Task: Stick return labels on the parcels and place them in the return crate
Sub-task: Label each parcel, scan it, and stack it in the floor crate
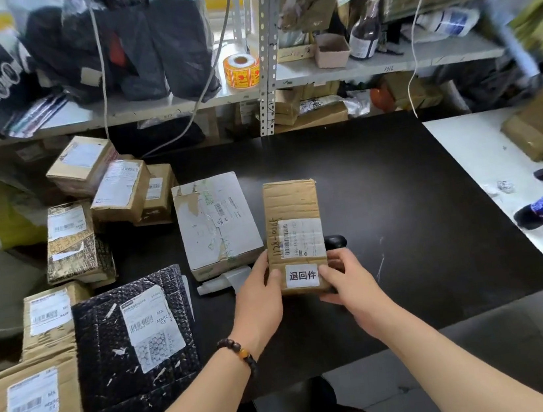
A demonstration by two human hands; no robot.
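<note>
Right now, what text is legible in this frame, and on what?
"退回件": white label on the brown parcel held by left hand and right hand.
"MX MXRC 03": shipping label on the black bubble mailer.
Barcodes, handwriting and other labels: too small or blurred.

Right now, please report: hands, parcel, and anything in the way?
Left hand and right hand grip brown cardboard parcel at near end. Return label on it, right thumb at its edge. White box close on left.
</note>
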